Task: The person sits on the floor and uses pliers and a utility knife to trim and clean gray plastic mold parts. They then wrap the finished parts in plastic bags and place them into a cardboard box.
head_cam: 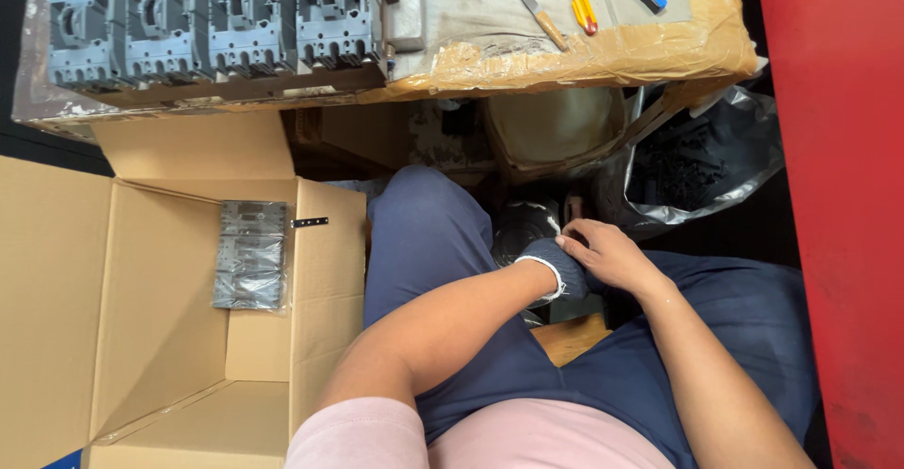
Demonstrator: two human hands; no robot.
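Hands meet over the lap, below the desk [659,59].
The bare right hand [612,252] pinches the glove [557,264] on the curled left hand [563,269]; four grey breakers [217,22] line the desk.

Single head-worn view, straight down, close over lap, cardboard box [169,337] and workbench [565,64] edge.

Even, soft indoor light, sharp focus throughout, deep shadow under the workbench [603,55], mild glare on its tape.
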